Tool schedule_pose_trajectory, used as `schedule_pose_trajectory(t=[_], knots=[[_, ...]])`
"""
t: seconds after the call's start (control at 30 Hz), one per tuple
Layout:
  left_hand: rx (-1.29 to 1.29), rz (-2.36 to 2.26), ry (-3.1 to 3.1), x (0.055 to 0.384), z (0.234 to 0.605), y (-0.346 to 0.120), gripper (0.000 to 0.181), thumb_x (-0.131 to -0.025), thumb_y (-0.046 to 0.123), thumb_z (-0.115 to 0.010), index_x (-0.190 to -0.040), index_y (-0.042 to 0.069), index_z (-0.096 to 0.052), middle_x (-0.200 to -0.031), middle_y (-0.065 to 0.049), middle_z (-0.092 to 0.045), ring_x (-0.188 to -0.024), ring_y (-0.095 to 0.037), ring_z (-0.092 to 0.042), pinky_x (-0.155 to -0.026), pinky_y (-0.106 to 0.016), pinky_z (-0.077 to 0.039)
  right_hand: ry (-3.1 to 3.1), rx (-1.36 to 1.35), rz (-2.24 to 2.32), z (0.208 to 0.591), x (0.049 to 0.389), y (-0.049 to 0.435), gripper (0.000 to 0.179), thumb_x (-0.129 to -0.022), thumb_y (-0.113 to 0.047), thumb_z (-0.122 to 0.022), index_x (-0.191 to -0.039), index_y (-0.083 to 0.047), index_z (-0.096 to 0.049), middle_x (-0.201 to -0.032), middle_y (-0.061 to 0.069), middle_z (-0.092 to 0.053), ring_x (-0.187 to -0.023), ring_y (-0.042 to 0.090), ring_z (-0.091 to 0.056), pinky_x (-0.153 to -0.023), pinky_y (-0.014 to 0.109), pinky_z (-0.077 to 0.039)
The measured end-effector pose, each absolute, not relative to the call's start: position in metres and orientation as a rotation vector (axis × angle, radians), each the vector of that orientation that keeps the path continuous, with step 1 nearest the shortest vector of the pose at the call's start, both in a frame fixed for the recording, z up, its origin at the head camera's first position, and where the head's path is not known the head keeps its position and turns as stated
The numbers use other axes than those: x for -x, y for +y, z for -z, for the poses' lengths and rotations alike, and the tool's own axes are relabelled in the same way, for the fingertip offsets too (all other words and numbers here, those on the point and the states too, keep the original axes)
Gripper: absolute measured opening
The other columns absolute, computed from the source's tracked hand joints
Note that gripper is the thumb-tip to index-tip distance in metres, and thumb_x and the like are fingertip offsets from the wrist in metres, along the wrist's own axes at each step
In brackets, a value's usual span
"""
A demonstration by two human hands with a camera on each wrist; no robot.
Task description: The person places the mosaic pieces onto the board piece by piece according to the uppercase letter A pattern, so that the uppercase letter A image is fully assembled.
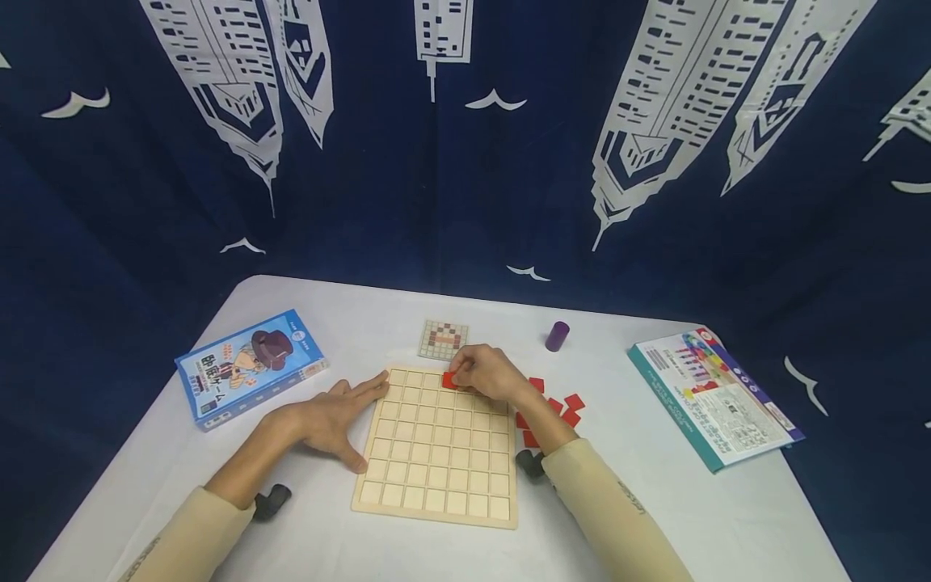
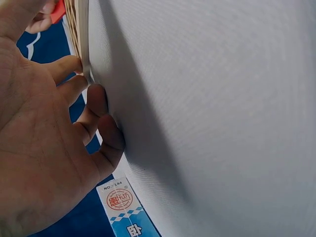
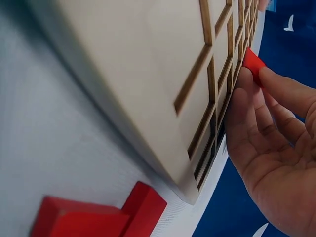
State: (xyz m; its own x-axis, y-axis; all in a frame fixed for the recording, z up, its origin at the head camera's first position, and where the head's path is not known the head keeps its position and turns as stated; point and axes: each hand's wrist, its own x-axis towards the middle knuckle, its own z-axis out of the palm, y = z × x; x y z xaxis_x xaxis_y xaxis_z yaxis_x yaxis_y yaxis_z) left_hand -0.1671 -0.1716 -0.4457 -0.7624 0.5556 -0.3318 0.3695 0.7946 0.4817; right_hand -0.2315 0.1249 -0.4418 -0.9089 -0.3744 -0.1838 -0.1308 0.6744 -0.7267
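A pale wooden grid board (image 1: 436,444) lies on the white table, with rows of square recesses. My right hand (image 1: 490,372) pinches a red square tile (image 3: 253,64) between thumb and fingers over the board's far row. The tile looks tilted in the right wrist view; whether it touches the recess I cannot tell. My left hand (image 1: 330,416) has its fingers spread, with thumb and index fingertip at the board's left edge. Several loose red tiles (image 1: 575,402) lie right of the board, some hidden behind my right forearm. Beyond the board is a small card (image 1: 443,339) with a gridded pattern.
A blue illustrated box (image 1: 250,368) lies at the left of the table. Behind the loose tiles stands a small purple cylinder (image 1: 557,336). A flat printed box (image 1: 716,396) lies near the right edge. A dark blue patterned cloth (image 1: 436,186) hangs behind the table.
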Motion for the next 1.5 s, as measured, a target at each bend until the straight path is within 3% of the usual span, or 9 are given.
schedule_pose_trajectory(t=[0.13, 0.37, 0.6, 0.83, 0.97, 1.17, 1.27, 1.47, 1.5], knots=[[-0.694, -0.533, 2.523, 0.1669, 0.4447, -0.1714, 0.13, -0.059, 0.049, -0.094, -0.162, 0.014, -0.022, -0.171, 0.002, -0.006, -0.119, -0.022, -0.042, -0.097, -0.05, -0.046, 2.598, 0.413, 1.045, 0.4426, 0.2322, 0.123, 0.007, -0.09, -0.009, -0.074, -0.094, -0.014, -0.071, -0.083, 0.0, -0.066, -0.071, 0.013, -0.06, -0.063, 0.025, -0.051], [-0.713, -0.538, 2.519, 0.1665, 0.4465, -0.1727, 0.13, -0.06, 0.048, -0.093, -0.162, 0.014, -0.021, -0.171, 0.0, -0.005, -0.127, -0.028, -0.041, -0.102, -0.054, -0.044, 2.608, 0.432, 1.023, 0.4427, 0.2319, 0.1222, 0.007, -0.089, -0.009, -0.074, -0.093, -0.014, -0.071, -0.081, -0.001, -0.065, -0.07, 0.014, -0.059, -0.064, 0.026, -0.049], [-0.696, -0.554, 2.517, 0.1657, 0.4466, -0.1729, 0.13, -0.059, 0.049, -0.093, -0.162, 0.015, -0.022, -0.171, 0.002, -0.005, -0.124, -0.027, -0.042, -0.1, -0.053, -0.044, 2.609, 0.439, 1.016, 0.4441, 0.2312, 0.1216, 0.008, -0.089, -0.009, -0.075, -0.094, -0.013, -0.071, -0.081, -0.002, -0.066, -0.074, 0.014, -0.058, -0.067, 0.027, -0.048], [-0.713, -0.587, 2.509, 0.164, 0.4456, -0.1738, 0.128, -0.059, 0.046, -0.094, -0.161, 0.012, -0.025, -0.171, -0.002, -0.006, -0.143, -0.05, -0.027, -0.109, -0.065, -0.036, 2.604, 0.456, 1.009, 0.4469, 0.2298, 0.1218, 0.009, -0.089, -0.01, -0.074, -0.097, -0.014, -0.071, -0.082, -0.001, -0.063, -0.076, 0.015, -0.056, -0.071, 0.029, -0.047], [-0.72, -0.586, 2.508, 0.1641, 0.4456, -0.1733, 0.128, -0.059, 0.046, -0.094, -0.161, 0.011, -0.025, -0.171, -0.002, -0.006, -0.138, -0.043, -0.033, -0.106, -0.06, -0.041, 2.611, 0.457, 0.995, 0.447, 0.2294, 0.1209, 0.01, -0.089, -0.009, -0.074, -0.097, -0.014, -0.071, -0.082, -0.001, -0.063, -0.076, 0.015, -0.056, -0.072, 0.029, -0.047], [-0.727, -0.596, 2.506, 0.1646, 0.4452, -0.1736, 0.126, -0.06, 0.046, -0.094, -0.16, 0.011, -0.025, -0.171, -0.003, -0.006, -0.144, -0.057, -0.021, -0.108, -0.068, -0.034, 2.633, 0.469, 0.951, 0.4459, 0.2301, 0.1188, 0.011, -0.088, -0.008, -0.075, -0.095, -0.014, -0.071, -0.08, -0.001, -0.063, -0.074, 0.014, -0.056, -0.071, 0.028, -0.047], [-0.729, -0.593, 2.508, 0.1647, 0.4459, -0.1734, 0.127, -0.06, 0.046, -0.094, -0.16, 0.011, -0.025, -0.171, -0.003, -0.006, -0.143, -0.053, -0.024, -0.108, -0.066, -0.036, 2.637, 0.465, 0.944, 0.4457, 0.23, 0.1185, 0.011, -0.088, -0.008, -0.075, -0.095, -0.014, -0.071, -0.08, -0.001, -0.063, -0.074, 0.014, -0.056, -0.071, 0.028, -0.047], [-0.724, -0.582, 2.514, 0.1649, 0.4468, -0.1721, 0.127, -0.059, 0.047, -0.094, -0.16, 0.013, -0.026, -0.171, -0.001, -0.007, -0.131, -0.033, -0.038, -0.101, -0.054, -0.044, 2.643, 0.458, 0.94, 0.4462, 0.2294, 0.1192, 0.01, -0.088, -0.008, -0.075, -0.095, -0.014, -0.07, -0.079, -0.001, -0.062, -0.073, 0.014, -0.055, -0.068, 0.028, -0.046], [-0.722, -0.583, 2.514, 0.165, 0.4469, -0.1721, 0.127, -0.059, 0.047, -0.094, -0.16, 0.013, -0.026, -0.171, -0.001, -0.007, -0.132, -0.034, -0.038, -0.102, -0.055, -0.044, 2.645, 0.459, 0.936, 0.4463, 0.2292, 0.1195, 0.01, -0.088, -0.009, -0.075, -0.095, -0.014, -0.07, -0.079, -0.001, -0.062, -0.073, 0.014, -0.055, -0.068, 0.028, -0.046]])
